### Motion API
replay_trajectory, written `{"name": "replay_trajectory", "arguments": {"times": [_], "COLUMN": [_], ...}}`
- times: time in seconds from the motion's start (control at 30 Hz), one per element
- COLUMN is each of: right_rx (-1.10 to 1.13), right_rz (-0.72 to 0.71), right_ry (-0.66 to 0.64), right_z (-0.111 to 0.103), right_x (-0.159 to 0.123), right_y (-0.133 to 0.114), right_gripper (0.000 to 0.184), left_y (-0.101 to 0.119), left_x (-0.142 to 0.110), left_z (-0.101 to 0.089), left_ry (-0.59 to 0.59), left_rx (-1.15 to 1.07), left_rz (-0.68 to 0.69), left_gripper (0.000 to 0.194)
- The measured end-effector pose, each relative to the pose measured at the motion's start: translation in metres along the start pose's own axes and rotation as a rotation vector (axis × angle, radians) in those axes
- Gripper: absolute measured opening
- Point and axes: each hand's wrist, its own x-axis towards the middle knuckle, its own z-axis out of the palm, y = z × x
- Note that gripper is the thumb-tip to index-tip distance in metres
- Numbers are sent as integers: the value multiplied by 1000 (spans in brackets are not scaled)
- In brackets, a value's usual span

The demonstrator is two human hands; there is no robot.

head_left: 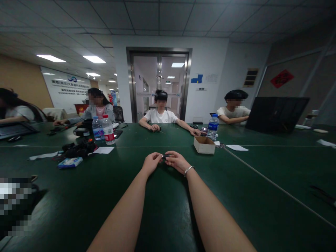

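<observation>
Both my arms reach forward over the green table (110, 196). Between my hands is a small dark object (165, 156), too small to name, with a lighter bit at its left end. My left hand (152, 163) pinches that left end with the fingertips. On the other side, my right hand (177, 162) has its thumb and fingers closed on the right end. A silver bracelet (189, 170) circles my right wrist. Slightly beyond my right hand stands an open cardboard box (204, 147); its contents are hidden.
Water bottles (108, 130) and a tangle of black gear (78, 148) are at the left, near a blue tissue pack (70, 162). A bottle (213, 127) stands behind the box. Across the table sits a person (161, 113); a black monitor (278, 113) is at the right.
</observation>
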Motion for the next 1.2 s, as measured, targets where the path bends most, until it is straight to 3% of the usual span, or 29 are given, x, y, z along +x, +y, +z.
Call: {"name": "replay_trajectory", "arguments": {"times": [0.4,0.7,0.83,0.93,1.07,1.2], "right_rx": [-11,-39,-230,-482,-712,-748], "right_rz": [24,-21,-81,-129,-151,-153], "right_ry": [17,45,61,94,132,180], "right_z": [4,7,10,14,16,13], "right_x": [-1,0,5,9,9,8], "right_y": [-3,1,8,14,19,19], "right_gripper": [16,38,47,47,52,46], "left_y": [0,7,18,19,12,9], "left_x": [-1,1,0,-6,-14,-23], "left_z": [-1,4,16,20,5,-32], "left_ry": [36,133,146,162,188,214], "left_rx": [136,70,32,133,319,381], "left_rz": [-39,-25,-2,41,-42,-181], "left_gripper": [45,36,36,31,23,24]}}
